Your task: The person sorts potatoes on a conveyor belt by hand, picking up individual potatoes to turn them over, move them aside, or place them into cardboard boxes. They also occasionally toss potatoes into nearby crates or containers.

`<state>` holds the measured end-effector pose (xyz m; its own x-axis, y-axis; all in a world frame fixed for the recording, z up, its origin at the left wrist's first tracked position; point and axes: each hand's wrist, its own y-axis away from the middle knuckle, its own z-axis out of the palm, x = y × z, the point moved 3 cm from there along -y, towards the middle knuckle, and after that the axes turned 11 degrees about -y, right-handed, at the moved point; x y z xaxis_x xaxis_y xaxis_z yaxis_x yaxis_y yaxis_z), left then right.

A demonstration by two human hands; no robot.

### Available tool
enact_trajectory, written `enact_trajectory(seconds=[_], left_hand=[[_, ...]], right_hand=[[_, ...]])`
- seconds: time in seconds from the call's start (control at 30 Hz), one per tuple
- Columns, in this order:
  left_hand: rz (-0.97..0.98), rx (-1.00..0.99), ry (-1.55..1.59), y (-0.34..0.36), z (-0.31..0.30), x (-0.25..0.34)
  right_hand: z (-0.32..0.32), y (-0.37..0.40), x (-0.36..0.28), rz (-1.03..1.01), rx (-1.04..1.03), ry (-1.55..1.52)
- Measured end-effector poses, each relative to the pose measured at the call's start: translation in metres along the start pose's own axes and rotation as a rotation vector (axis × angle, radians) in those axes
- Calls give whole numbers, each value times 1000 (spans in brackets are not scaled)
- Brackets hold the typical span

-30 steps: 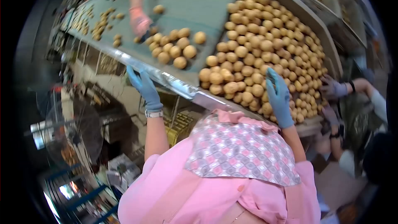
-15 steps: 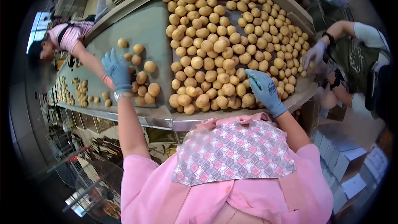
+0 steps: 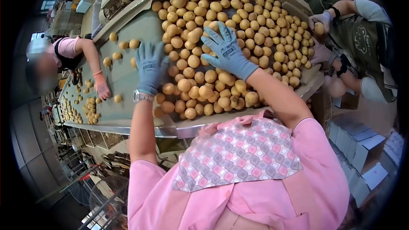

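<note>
My left hand [image 3: 150,69], in a blue glove with a watch at the wrist, lies over the edge between the green belt [image 3: 128,70] and the pile of potatoes [image 3: 194,61]. Its fingers are stretched out, touching the pile's left side. Higher up, my right hand [image 3: 228,53], also blue-gloved, rests palm down on the potatoes with its fingers spread. Neither hand grips anything that I can see. The potatoes are round, yellow-brown and of mixed sizes, crowded together in the tray; some loose ones [image 3: 117,55] sit on the belt.
At the left, a co-worker's orange-gloved hand [image 3: 101,86] reaches over the belt near smaller potatoes [image 3: 90,108]. Another co-worker's gloved hand [image 3: 322,19] holds a potato at the right end. A metal front edge [image 3: 183,132] borders the tray; boxes [image 3: 358,140] stand lower right.
My left hand has moved right, and potatoes near it have joined the pile's left side. My right hand has moved left and farther in, fingers now spread. The left co-worker's arm has drawn back.
</note>
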<state>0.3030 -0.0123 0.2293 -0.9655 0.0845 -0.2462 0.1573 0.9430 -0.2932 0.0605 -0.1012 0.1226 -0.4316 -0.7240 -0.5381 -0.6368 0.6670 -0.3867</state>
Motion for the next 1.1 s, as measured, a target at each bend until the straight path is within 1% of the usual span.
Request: enact_trajectory(seconds=[0.07, 0.1, 0.13, 0.17, 0.2, 0.23, 0.3, 0.33, 0.37, 0.43, 0.5, 0.57, 0.6, 0.67, 0.7, 0.73, 0.83, 0.87, 0.93, 0.97, 1.0, 1.07, 1.1], left_hand=[[-226, 117, 57, 21, 13, -2], [-117, 37, 246, 25, -10, 21], [-25, -61, 443, 30, -32, 43], [133, -167, 478, 39, -44, 64], [276, -320, 412, 46, -57, 82], [181, -309, 397, 52, -55, 76], [-21, -298, 364, 74, -44, 54], [-255, -365, 248, 95, -23, 26], [-484, -447, 136, 119, -3, -1], [-789, -383, 17, 143, 4, -25], [-769, 29, -291, 110, -28, -1], [-626, 106, -77, 92, -32, 34], [-555, 143, 25, 85, -34, 49], [-482, 77, 42, 75, -34, 69], [-447, 42, 51, 72, -35, 73], [-492, 85, 49, 70, -37, 72], [-543, 98, 42, 83, -26, 57], [-582, 93, 92, 89, -22, 57], [-572, 58, 132, 90, -19, 58], [-567, 41, 152, 90, -18, 59], [-556, 33, 151, 90, -19, 59], [-533, 27, 153, 84, -19, 61], [-529, 41, 171, 83, -20, 60]], right_hand=[[-4, 4, -15, -66, -6, 85], [-7, 13, -25, -97, -17, 128], [-11, 28, -28, -157, -25, 38], [-16, 42, -26, -222, -34, -51], [-25, 46, -21, -277, -55, -126], [-35, 49, -17, -334, -78, -205], [-57, 41, 15, -257, -66, -211], [-66, 28, 28, -214, -57, -219], [-83, 7, 39, -10, -75, -84], [-84, -9, 86, 17, 128, -159], [-65, -29, 123, 78, 126, -105], [-49, -40, 119, 249, -94, 12], [-42, -43, 119, 262, -111, 60], [-22, -52, 126, 282, -141, 158], [-17, -55, 131, 265, -103, 145], [-14, -53, 135, 249, -70, 129], [-17, -46, 132, 260, -18, 25], [-20, -41, 130, 252, 8, -13], [-22, -35, 131, 258, 27, -105], [-24, -30, 128, 200, 88, -63], [-36, -27, 110, 141, 152, -21], [-34, -8, 100, 113, 121, -133], [-55, -6, 55, -123, 199, -113]])
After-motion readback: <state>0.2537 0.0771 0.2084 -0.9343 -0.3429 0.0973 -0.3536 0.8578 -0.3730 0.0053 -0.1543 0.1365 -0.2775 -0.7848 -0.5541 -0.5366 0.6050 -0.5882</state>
